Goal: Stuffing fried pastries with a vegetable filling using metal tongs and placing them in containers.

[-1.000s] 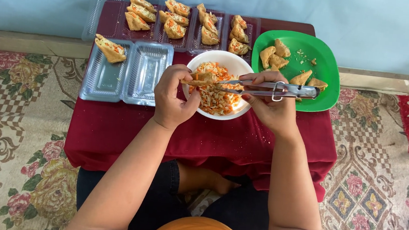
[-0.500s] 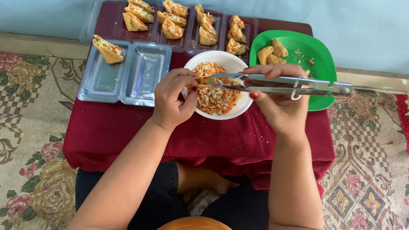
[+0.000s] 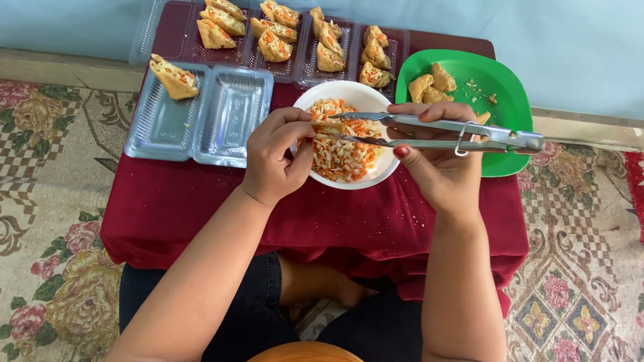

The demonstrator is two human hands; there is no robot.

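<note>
Gripping tongs point(image 3: 450, 135), right hand point(image 3: 439, 172) — left hand point(image 3: 276, 154) pinches pastry point(image 3: 332, 127) over bowl point(image 3: 330, 92).

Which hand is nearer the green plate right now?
Right. The right hand, holding the metal tongs, sits at the green plate's near edge. The left hand is across the white bowl, farther from it.

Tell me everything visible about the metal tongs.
The metal tongs are long, slim and shiny, silver like steel, with two flat arms and a wire locking ring hanging near the joined end. They lie almost level, joined end toward the green plate, tips over the white bowl of shredded filling. The right hand grips them mid-length; the arms are squeezed nearly together. The left hand meets the tips.
</note>
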